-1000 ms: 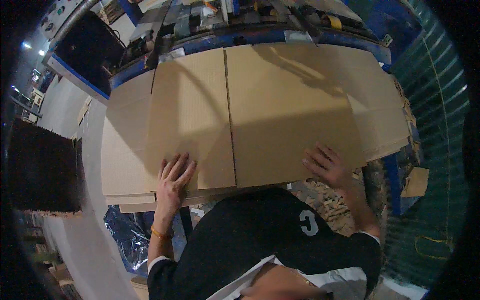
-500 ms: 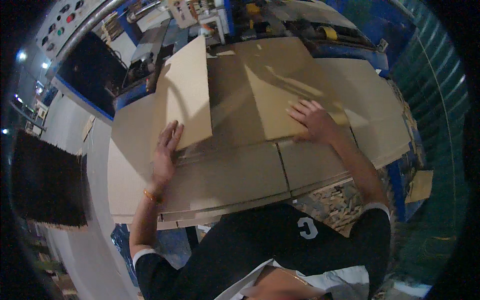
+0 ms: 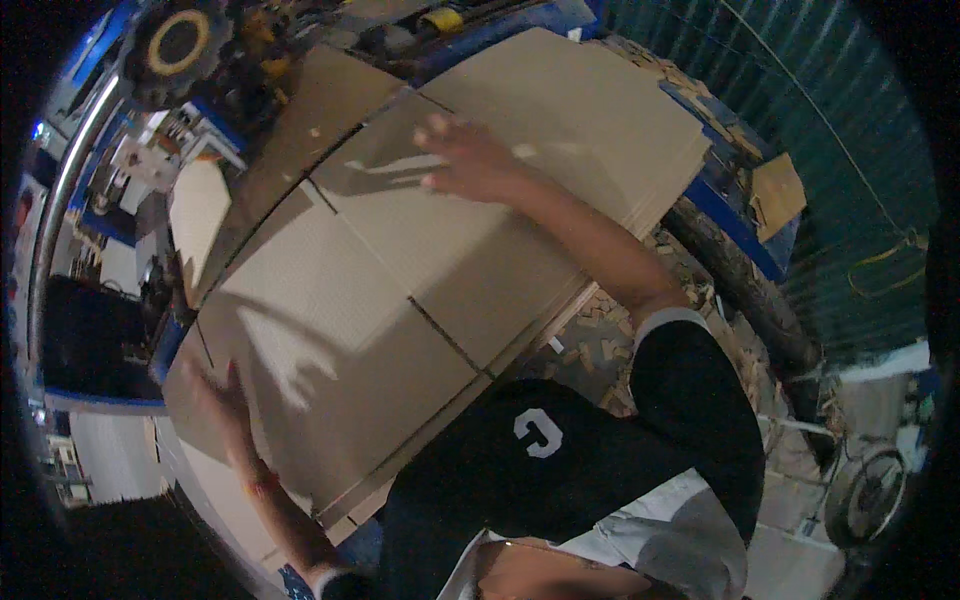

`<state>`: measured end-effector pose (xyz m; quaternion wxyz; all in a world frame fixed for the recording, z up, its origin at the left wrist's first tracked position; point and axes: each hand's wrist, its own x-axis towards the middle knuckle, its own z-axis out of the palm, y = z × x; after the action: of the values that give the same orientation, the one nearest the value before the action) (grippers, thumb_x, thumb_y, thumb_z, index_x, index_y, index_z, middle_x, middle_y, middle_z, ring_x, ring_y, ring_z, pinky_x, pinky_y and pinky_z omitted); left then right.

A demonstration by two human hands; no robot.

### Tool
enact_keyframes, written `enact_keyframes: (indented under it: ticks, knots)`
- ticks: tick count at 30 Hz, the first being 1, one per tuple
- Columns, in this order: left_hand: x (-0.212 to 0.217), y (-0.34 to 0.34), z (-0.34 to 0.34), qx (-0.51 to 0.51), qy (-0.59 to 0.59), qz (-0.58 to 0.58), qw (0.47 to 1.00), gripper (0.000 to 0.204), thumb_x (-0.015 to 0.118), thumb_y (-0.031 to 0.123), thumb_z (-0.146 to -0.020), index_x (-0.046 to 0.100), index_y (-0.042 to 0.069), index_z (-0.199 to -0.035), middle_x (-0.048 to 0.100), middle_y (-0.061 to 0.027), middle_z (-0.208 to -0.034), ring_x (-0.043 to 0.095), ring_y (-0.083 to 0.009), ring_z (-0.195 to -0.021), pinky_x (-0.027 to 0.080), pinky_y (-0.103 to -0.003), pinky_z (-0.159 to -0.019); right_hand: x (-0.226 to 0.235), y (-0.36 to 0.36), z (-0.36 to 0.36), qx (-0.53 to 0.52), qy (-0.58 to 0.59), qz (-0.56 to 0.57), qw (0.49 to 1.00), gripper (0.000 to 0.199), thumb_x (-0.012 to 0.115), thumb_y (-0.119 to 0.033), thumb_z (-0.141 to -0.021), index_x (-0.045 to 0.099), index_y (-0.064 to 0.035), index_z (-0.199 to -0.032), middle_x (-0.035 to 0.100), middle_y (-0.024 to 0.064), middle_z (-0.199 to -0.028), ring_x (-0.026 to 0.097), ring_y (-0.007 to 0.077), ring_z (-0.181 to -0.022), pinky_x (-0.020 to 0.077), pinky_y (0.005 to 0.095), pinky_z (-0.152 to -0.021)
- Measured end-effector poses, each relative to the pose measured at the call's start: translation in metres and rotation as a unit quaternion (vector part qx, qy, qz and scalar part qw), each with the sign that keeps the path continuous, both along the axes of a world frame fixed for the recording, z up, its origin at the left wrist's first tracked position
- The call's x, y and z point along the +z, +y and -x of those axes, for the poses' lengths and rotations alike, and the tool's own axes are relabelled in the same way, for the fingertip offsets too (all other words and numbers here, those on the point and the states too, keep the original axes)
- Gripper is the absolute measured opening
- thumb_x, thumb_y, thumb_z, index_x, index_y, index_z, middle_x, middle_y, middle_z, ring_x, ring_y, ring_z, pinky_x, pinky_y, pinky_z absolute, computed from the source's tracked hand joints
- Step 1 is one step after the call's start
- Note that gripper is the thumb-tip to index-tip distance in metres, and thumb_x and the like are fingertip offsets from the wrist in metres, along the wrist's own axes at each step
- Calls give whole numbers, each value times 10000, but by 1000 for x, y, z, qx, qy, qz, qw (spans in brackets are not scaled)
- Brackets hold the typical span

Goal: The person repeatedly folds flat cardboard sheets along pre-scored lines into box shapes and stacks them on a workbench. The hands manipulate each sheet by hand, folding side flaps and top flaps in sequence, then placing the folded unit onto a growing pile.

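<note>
A broad stack of flat brown cardboard sheets (image 3: 400, 250) lies before me, dark slots and crease lines running across the top one. Over its far part, my right hand (image 3: 470, 165) is spread open with nothing in it and casts a shadow on the sheet. Near the left end my left hand (image 3: 222, 405), slightly blurred, has its fingers apart and holds nothing; whether it touches the board I cannot tell. Past the stack's far edge, another cardboard piece (image 3: 325, 115) lies against the machine, and a pale flap (image 3: 198, 220) stands up at its left.
Along the far left is a machine with a dark toothed wheel (image 3: 175, 45) and a metal rail (image 3: 65, 210). Cardboard scraps (image 3: 590, 340) litter the floor at the right of my body. A green corrugated wall (image 3: 800, 130) and a spoked wheel (image 3: 880, 495) stand to the right.
My view has swung round to the right. The folded cardboard under my hands has gone to the far side by the machine, and both hands are off it, fingers spread.
</note>
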<state>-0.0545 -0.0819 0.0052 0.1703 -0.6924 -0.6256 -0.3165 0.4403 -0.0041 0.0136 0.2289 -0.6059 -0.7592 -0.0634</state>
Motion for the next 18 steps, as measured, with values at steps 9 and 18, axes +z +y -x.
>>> enact_keyframes:
  ticks: [9, 18]
  knots:
    - [-49, -213, 122, 638, -203, 40, 742, 750, 623, 558, -718, 488, -54, -1130, 575, -221, -1030, 576, -390, -894, 499, -436, -707, -71, -120, -173, -492, 38, 14, 870, 713, 600, -418, -767, 371, -28, -1317, 353, 313, -1300, 311, 415, -1246, 240, 470, -1038]
    - [-7, -206, 68, 502, -257, -50, 824, 845, 565, 574, -750, 338, 14, -1340, 387, -197, -1336, 465, -323, -1145, 385, -459, -928, -51, -100, -185, -455, 388, -186, 779, 408, 589, -275, -807, 592, -3, -1111, 623, 148, -1052, 584, 257, -983, 430, 330, -849]
